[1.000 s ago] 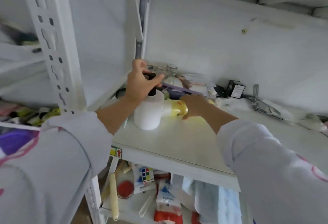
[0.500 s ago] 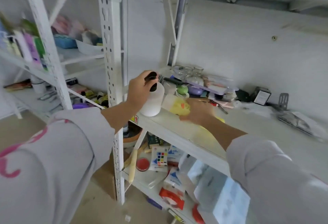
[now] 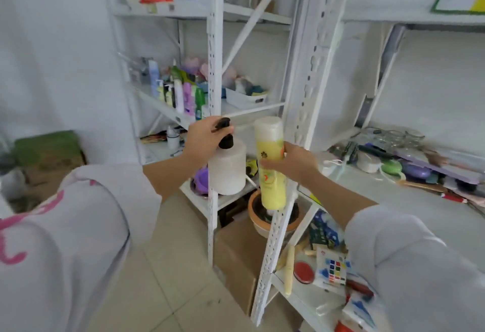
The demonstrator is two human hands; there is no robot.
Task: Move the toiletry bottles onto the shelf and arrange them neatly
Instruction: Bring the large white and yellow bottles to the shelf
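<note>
My left hand [image 3: 203, 136] grips the black pump top of a white pump bottle [image 3: 227, 171], held upright in the air. My right hand [image 3: 294, 161] is wrapped around the middle of a yellow bottle [image 3: 271, 163] with a white cap, also upright, right beside the white one. Both bottles hang in front of the white upright posts [image 3: 305, 100], off any shelf. Beyond them, a row of several toiletry bottles [image 3: 178, 92] stands along the front edge of the left rack's middle shelf [image 3: 168, 108].
The right rack's shelf [image 3: 367, 187] holds glass jars, a purple board and clutter. A white bin [image 3: 246, 96] sits behind the bottle row. Below are a bowl [image 3: 273, 218], a cardboard box [image 3: 238, 253], a rolling pin and a colour-cube packet. Tiled floor lies at the lower left.
Both hands lifted their bottles off the right-hand shelf and swung left. The yellow bottle went from lying flat to upright. The view turned toward the left rack.
</note>
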